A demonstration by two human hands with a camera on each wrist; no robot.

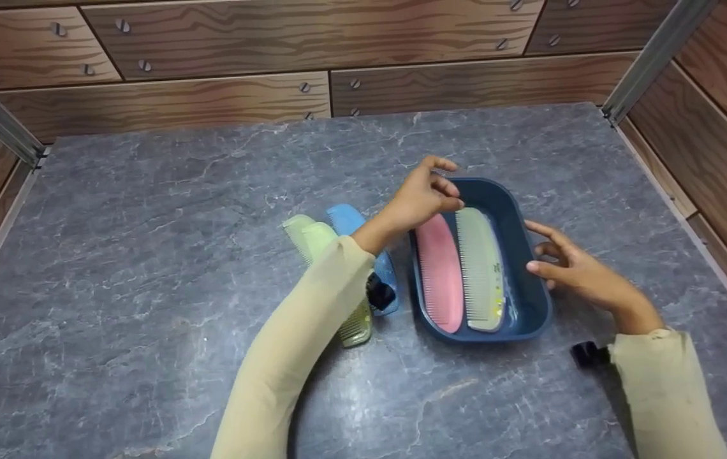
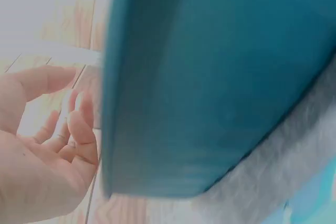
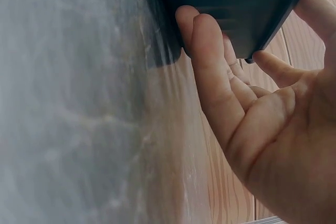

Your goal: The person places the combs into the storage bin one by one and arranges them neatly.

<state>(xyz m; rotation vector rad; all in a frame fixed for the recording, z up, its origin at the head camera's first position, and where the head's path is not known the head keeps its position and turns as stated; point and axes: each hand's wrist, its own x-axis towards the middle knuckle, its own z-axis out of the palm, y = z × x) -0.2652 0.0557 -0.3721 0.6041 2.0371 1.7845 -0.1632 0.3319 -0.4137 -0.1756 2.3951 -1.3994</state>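
A dark blue tub [image 1: 532,312] holds a pink comb [image 1: 441,274] and a pale green comb [image 1: 481,268] side by side. Over the tub's far left rim is my left hand [image 1: 424,194], its fingers loosely bent. The left wrist view shows nothing between that thumb and fingers [image 2: 79,129]. My right hand [image 1: 583,274] is at the tub's right side, thumb tip by the rim and relaxed fingers along the outer wall, as the right wrist view also shows [image 3: 278,124].
Left of the tub, a blue comb [image 1: 344,218] and light green combs [image 1: 320,236] lie overlapping on the grey marbled table [image 1: 146,287], partly hidden by my left forearm. Wood-patterned panels [image 1: 338,38] border the table at the back and sides.
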